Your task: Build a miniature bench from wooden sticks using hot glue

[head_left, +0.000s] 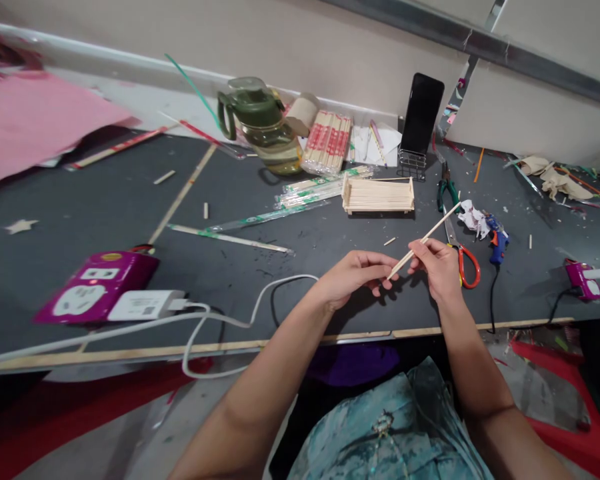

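Note:
Between my two hands a pale wooden chopstick [443,217] is held at a slant, its upper end pointing away to the right. My right hand [437,268] pinches it along its middle with thumb and fingers. At the lower end, the fingertips of my left hand [357,275] close on the stick. Just beyond my hands stands a small bench-shaped model [379,195] made of wooden sticks. Scissors with red handles [470,268] lie beside my right hand, near a blue glue gun [499,245]. A short cut stick piece [390,241] lies past my fingers.
Wrapped chopsticks [310,190] and a chopstick bundle [327,143] lie behind, beside a green-lidded jug [263,127]. A phone [423,110] leans on a wire stand. Green pliers [447,190] lie right. A white cable [253,313] runs from a purple power strip [97,287].

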`<state>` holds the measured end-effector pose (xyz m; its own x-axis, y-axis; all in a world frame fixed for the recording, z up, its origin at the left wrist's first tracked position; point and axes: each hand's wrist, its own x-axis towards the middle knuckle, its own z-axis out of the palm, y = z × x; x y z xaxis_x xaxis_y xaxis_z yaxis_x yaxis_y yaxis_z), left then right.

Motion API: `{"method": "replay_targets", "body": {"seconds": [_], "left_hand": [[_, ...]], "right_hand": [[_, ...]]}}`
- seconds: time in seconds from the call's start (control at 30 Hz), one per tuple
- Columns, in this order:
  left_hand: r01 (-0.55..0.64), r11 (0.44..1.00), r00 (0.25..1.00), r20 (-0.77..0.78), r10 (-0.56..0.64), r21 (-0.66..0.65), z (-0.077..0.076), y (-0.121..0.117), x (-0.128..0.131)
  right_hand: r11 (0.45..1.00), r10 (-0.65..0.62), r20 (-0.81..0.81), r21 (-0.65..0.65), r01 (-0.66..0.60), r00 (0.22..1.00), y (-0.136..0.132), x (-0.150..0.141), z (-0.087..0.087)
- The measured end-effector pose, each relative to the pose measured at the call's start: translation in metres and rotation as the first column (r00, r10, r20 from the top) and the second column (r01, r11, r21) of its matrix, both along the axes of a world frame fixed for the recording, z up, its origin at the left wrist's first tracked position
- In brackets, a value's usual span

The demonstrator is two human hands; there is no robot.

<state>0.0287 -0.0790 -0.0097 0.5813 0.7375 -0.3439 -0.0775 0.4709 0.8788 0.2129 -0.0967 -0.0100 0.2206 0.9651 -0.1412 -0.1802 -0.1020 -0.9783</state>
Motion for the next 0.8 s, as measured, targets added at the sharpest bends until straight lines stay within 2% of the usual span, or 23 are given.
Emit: {"method": "replay_targets", "body": {"seconds": [0.13, 0.4, 0.57, 0.67, 0.8], "left_hand": [[-0.034, 0.999, 0.998, 0.045, 0.035, -0.021, -0.003, -0.005, -0.003], [-0.244, 0.97, 0.966, 0.085, 0.243, 0.009, -0.01, -0.018, 0.002], [-0.285, 0.959, 0.954, 0.098, 0.283, 0.003, -0.007, -0.017, 0.003], [-0.268, 0.962, 0.963, 0.057, 0.265, 0.05, -0.005, -0.014, 0.003], [-0.331, 0.926, 0.941, -0.015, 0.339, 0.182, -0.013, -0.009, 0.01]], "right_hand": [[1.0, -0.024, -0.005, 0.003, 0.024, 1.0, 0.0, -0.001, 0.001], [0.997, -0.075, -0.063, -0.003, 0.075, 0.995, -0.002, -0.006, -0.001], [0.992, -0.11, -0.061, 0.049, 0.113, 0.992, 0.002, -0.008, -0.001], [0.988, -0.111, -0.035, 0.106, 0.114, 0.993, 0.004, -0.008, -0.001], [0.982, -0.106, 0.062, 0.161, 0.094, 0.992, 0.003, -0.009, 0.002]]}}
